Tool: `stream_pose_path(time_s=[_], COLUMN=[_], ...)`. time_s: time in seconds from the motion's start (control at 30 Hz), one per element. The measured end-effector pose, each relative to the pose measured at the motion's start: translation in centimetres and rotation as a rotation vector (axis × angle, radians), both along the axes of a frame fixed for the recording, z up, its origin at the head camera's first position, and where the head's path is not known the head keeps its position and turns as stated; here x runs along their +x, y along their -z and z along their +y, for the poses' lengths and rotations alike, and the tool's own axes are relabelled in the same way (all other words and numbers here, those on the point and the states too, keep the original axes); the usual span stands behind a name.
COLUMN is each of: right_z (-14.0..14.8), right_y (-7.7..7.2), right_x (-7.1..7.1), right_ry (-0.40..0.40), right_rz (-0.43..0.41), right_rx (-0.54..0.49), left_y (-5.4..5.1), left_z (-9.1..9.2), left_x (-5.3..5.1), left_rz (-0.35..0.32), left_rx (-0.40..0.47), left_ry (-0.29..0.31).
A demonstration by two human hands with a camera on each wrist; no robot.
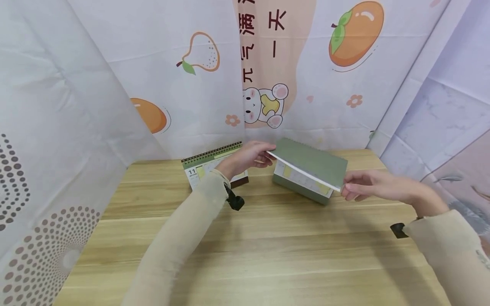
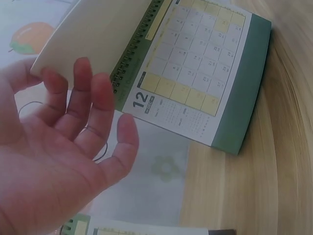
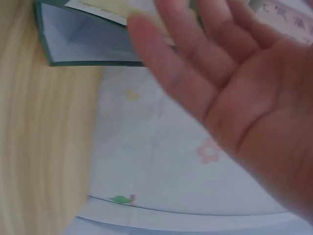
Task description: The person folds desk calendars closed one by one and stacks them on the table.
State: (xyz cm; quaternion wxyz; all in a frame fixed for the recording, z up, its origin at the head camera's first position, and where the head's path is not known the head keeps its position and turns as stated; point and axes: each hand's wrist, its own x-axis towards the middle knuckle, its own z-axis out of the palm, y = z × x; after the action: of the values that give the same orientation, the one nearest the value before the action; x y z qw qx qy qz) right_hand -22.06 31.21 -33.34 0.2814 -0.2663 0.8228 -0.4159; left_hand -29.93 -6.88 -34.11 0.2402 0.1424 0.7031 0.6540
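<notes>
A green desk calendar [image 1: 300, 191] stands on the right, its green cover [image 1: 314, 161] raised over the page. My left hand [image 1: 252, 156] pinches the cover's left corner. At the right corner, my right hand [image 1: 373, 186] holds the edge between thumb and fingers. The left wrist view shows the cover's pale underside [image 2: 98, 36], my left hand [image 2: 63, 142] at its corner, and a page [image 2: 195, 63] marked 12. In the right wrist view my right hand [image 3: 249, 93] is beside the hollow base [image 3: 93, 36]; its grip is hidden there.
A second spiral calendar [image 1: 197, 170], showing 11, stands to the left, partly behind my left hand and wrist. Both calendars are on a wooden table [image 1: 268, 246], near its back edge. Printed cloth [image 1: 214, 97] hangs behind and at both sides.
</notes>
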Motion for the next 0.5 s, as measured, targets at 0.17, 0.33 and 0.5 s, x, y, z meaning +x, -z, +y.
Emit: stream_pose_path(time_s=[0.17,0.33,0.5], right_z=[0.2,-0.2,-0.7], right_y=[1.1,1.1,0.7], right_x=[-0.1,0.2,0.5], right_ry=[0.012,-0.020,-0.018], right_rz=[-0.157,-0.169,-0.150], right_rx=[-0.007,-0.038,-0.013], left_y=[0.1,0.5,1.0], left_z=[-0.4,-0.8,-1.1], left_x=[0.1,0.4,0.5], left_rz=[-0.003,-0.018,-0.034], left_rx=[-0.071,-0.133,-0.180], left_ry=[0.046,0.066,0.088])
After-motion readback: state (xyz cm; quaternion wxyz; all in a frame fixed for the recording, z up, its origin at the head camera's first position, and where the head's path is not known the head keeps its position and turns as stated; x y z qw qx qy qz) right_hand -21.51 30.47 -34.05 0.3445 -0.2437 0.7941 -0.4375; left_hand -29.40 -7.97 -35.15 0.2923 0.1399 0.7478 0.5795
